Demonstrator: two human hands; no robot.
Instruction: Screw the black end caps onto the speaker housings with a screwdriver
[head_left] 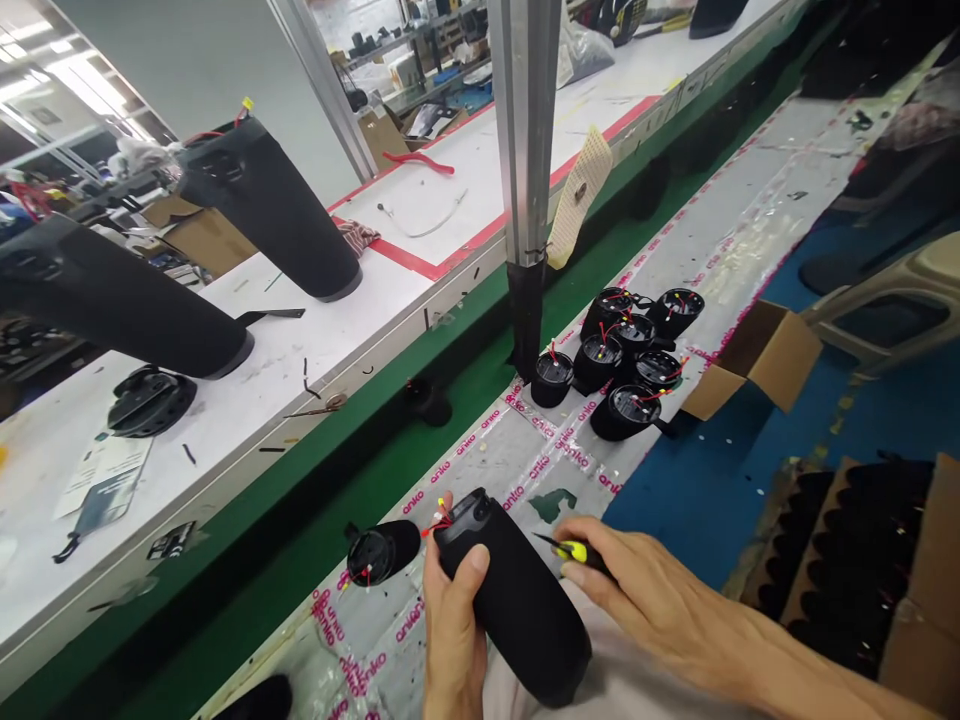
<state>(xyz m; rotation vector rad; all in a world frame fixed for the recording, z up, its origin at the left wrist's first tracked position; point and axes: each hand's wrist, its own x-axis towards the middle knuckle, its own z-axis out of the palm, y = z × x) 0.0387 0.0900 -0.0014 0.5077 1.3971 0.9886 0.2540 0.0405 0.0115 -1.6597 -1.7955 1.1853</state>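
My left hand (454,610) grips a black, cloth-covered cylindrical speaker (517,590), thumb across its front near the top end. The speaker is tilted, and red wires with yellow and white plugs stick out of that end. In my right hand (637,585) is a small pointed tool (574,551) with a black and yellow handle; its kind is not clear. Its thin dark tip points at the speaker's side, and I cannot tell whether they touch. Left of my left hand stands another black speaker (382,550), its wired end facing me.
Several wired speakers (600,360) cluster on the taped bench (465,470). A metal post (523,130) rises behind them. Two tall speakers (270,210) stand on the white table (247,410) at left. An open carton (765,360), a plastic stool (892,290) and filled boxes (919,580) are at right.
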